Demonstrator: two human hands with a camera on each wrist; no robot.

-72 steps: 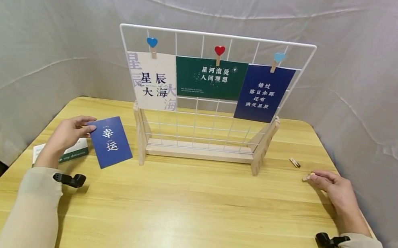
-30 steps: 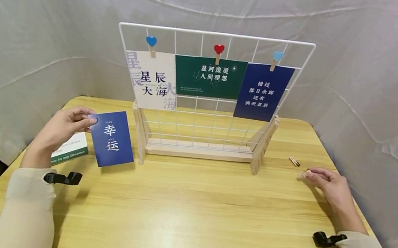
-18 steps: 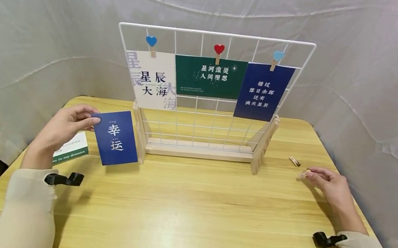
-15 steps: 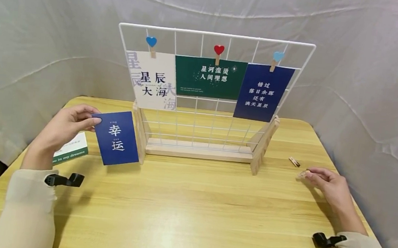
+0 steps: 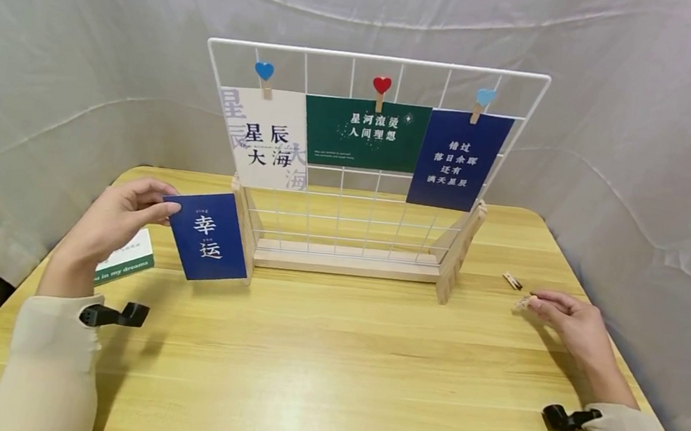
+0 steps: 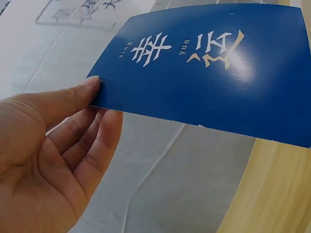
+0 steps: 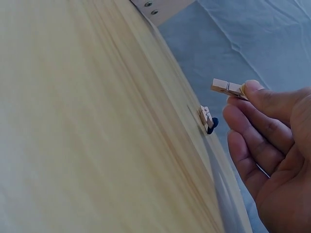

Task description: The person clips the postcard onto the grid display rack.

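Your hands are both gripping. Left hand (image 5: pixel 120 220): thumb on the printed face, fingers behind, pinching the navy card (image 5: pixel 209 236) by its upper left corner. You've got it above the tabletop (image 5: pixel 330 361), overlapping the left leg of the wire rack (image 5: pixel 346 266) in the head view; can't tell if they touch. White-and-green card (image 5: pixel 134 251) lies left of the rack, partly hidden by that hand.

Right hand (image 5: pixel 574 327): thumb and fingers pinch a wooden clothespin (image 7: pixel 227 87), well right of the rack, its other fingers loosely bent. Spare clothespin (image 5: pixel 512 281) with a dark blue end lies right of the rack, near your fingertips.

On the rack, across its upper part: white card (image 5: pixel 267 140) at left under a blue heart clip (image 5: pixel 263 72), green card (image 5: pixel 362 148) mid under a red heart clip (image 5: pixel 381 86), dark blue card (image 5: pixel 458 164) at right under a light blue heart clip (image 5: pixel 485 97).
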